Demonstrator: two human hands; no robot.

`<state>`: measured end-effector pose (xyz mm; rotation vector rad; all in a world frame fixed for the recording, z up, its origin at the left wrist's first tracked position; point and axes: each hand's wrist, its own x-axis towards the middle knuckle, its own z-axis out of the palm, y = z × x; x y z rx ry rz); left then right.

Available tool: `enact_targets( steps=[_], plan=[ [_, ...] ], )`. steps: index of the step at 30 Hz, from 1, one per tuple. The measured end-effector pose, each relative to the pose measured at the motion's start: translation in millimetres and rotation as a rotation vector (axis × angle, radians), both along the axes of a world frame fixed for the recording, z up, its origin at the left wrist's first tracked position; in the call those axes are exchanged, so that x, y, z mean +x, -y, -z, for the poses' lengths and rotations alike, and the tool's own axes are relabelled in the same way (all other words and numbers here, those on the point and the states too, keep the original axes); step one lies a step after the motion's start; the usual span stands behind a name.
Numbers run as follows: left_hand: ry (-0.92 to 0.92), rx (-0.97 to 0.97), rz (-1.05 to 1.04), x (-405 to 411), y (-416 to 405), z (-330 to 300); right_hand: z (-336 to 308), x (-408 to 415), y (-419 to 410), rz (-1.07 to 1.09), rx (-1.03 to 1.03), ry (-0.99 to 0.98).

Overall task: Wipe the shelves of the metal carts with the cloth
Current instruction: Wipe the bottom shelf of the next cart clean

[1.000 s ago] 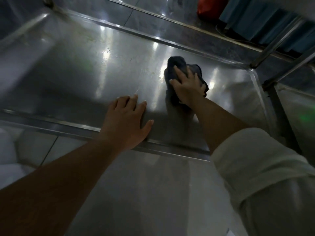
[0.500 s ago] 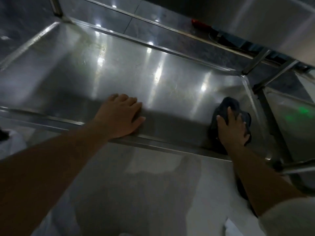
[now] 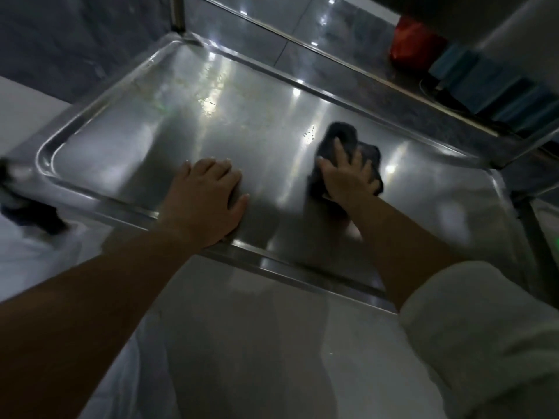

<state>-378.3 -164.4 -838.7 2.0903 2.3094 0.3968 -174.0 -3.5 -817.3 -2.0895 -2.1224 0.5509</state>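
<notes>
A shiny metal cart shelf [image 3: 127,140] with a raised rim fills the middle of the view. A dark crumpled cloth [image 3: 341,140] lies on the shelf right of centre. My right hand [image 3: 348,176] presses flat on the cloth, fingers spread over it and covering its near part. My left hand [image 3: 205,201] rests palm down on the shelf near the front rim, fingers together, holding nothing. Faint smears and spots show on the far part of the shelf surface.
An upright cart post [image 3: 177,13] stands at the far left corner. A second metal frame [image 3: 532,237] adjoins on the right. Behind the shelf sit a red object [image 3: 414,46] and blue items [image 3: 496,89]. Pale tiled floor [image 3: 257,343] lies below.
My right hand has slid the cloth from the shelf's near right corner back toward the middle and farther in. The left hand stays planted near the front rim.
</notes>
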Motion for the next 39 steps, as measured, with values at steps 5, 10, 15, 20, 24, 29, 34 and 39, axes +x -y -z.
enact_targets(
  steps=[5,10,15,20,24,29,34,39],
  plan=[
    [0.015,0.029,-0.031,-0.2,2.0,1.2,4.7,-50.0,7.5,-0.439,0.026,0.009],
    [0.035,-0.040,-0.163,-0.3,6.1,-5.2,5.7,-24.7,13.6,-0.346,0.037,0.047],
    [-0.031,-0.073,-0.044,-14.6,0.4,-20.0,7.7,-8.4,26.0,-0.005,-0.010,0.071],
    [-0.090,-0.111,-0.062,-73.8,7.8,-21.3,6.7,-11.7,27.7,0.146,-0.010,0.072],
    [0.022,-0.093,-0.178,-82.1,15.5,-8.6,8.1,-18.7,20.9,0.200,-0.014,0.088],
    [0.058,-0.077,-0.175,-83.4,12.8,-2.7,4.3,-43.5,-10.9,0.277,-0.028,0.085],
    [0.060,-0.054,-0.182,-86.5,8.1,0.0,2.8,-103.8,-39.7,0.127,-0.055,0.085],
    [0.062,-0.052,-0.190,-84.3,5.4,-1.1,12.9,-183.1,-16.7,-0.453,0.057,0.041]
  ],
)
